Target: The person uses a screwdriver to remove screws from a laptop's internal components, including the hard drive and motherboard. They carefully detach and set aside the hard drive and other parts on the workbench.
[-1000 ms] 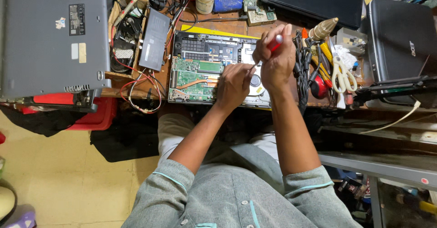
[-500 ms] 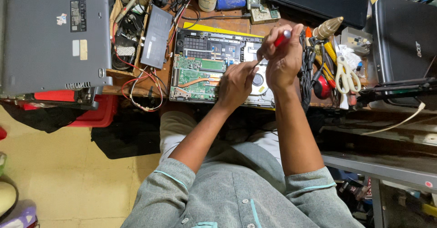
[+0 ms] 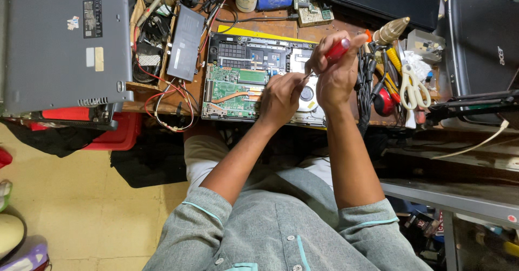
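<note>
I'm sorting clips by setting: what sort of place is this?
Probably an electronics repair bench: an opened laptop with bare green circuit board, a red-handled screwdriver in the right hand, and white-handled scissors among cluttered tools.

grey laptop base [image 3: 59, 44], workbench left edge: black rectangular label [image 3: 92, 18] + white and tan stickers [image 3: 94, 58] + small pale sticker [image 3: 72, 24] | black laptop [image 3: 481, 49], right edge: small light logo mark [image 3: 500, 55] | screens: none

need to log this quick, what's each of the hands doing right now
Left hand: curled, fingers steadying the tip of the screwdriver over the opened laptop.
Right hand: closed around the red screwdriver handle.
</note>
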